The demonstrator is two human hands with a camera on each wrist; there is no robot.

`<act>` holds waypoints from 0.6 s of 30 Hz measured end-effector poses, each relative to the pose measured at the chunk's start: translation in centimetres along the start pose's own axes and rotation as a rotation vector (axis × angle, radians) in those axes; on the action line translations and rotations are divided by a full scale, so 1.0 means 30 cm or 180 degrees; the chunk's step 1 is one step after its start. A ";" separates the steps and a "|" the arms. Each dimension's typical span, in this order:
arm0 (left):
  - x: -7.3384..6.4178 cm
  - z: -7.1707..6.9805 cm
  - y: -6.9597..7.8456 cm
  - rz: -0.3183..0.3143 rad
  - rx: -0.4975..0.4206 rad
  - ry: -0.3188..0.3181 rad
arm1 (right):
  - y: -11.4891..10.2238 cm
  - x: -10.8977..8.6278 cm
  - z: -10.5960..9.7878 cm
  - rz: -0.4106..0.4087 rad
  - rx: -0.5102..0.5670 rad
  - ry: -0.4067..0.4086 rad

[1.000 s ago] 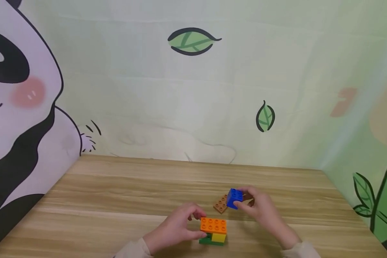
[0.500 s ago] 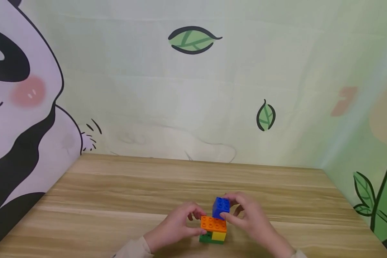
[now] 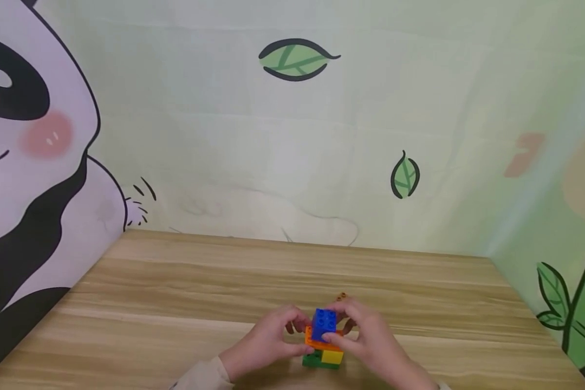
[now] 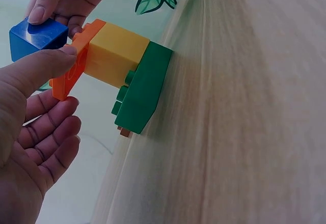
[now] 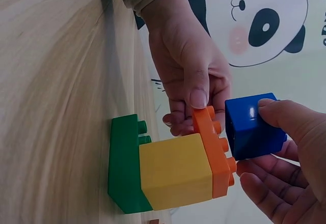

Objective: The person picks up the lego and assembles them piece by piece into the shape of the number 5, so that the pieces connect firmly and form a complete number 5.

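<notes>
Glossy blue cube-shaped plastic block (image 5: 247,135) pinched right above a flat orange studded plastic plate (image 5: 213,158)

I see the right hand (image 3: 365,331) pinching the blue block between thumb and fingers, over the middle of the orange plate. The block is deep blue with smooth sides; in the right wrist view a pale highlight sits near the thumb tip. From the head I make out four round studs on its top. Its underside is very close to the plate's studs, and I cannot tell whether they touch.

The left hand (image 3: 268,342) pinches the plate's left end, thumb in front, fingers behind. The plate is thin, bright orange and rectangular. Its right end sits on a smooth-sided yellow plastic block (image 5: 175,174), which stands on a dark green studded plastic brick (image 5: 124,168). Left of the yellow block, green studs show bare beneath the orange overhang. The green brick rests on the wood-grain bench (image 3: 200,281). Beyond the right hand, I catch only a corner of a brown studded plastic piece (image 3: 341,296).
</notes>
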State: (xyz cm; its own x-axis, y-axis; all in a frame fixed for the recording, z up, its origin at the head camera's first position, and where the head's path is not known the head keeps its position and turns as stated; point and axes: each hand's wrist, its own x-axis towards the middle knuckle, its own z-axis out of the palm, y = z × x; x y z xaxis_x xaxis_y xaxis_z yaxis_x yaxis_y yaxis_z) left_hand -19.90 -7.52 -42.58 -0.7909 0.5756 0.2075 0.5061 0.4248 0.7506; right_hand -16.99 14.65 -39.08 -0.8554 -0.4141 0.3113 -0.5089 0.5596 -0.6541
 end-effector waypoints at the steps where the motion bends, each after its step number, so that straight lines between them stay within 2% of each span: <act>1: 0.000 0.000 0.000 -0.0009 -0.0006 -0.0002 | -0.001 0.000 0.001 0.0016 0.0009 -0.0018; 18: -0.001 -0.001 0.004 -0.0080 -0.0115 0.0011 | -0.014 -0.008 0.022 0.0015 -0.0116 -0.0077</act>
State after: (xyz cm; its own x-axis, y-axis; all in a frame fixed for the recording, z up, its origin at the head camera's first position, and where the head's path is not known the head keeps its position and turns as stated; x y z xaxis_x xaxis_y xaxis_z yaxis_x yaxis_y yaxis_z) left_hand -19.83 -7.49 -42.47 -0.8044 0.5627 0.1905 0.4734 0.4135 0.7777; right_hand -16.51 14.05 -39.33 -0.8555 -0.4283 0.2911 -0.5083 0.5872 -0.6299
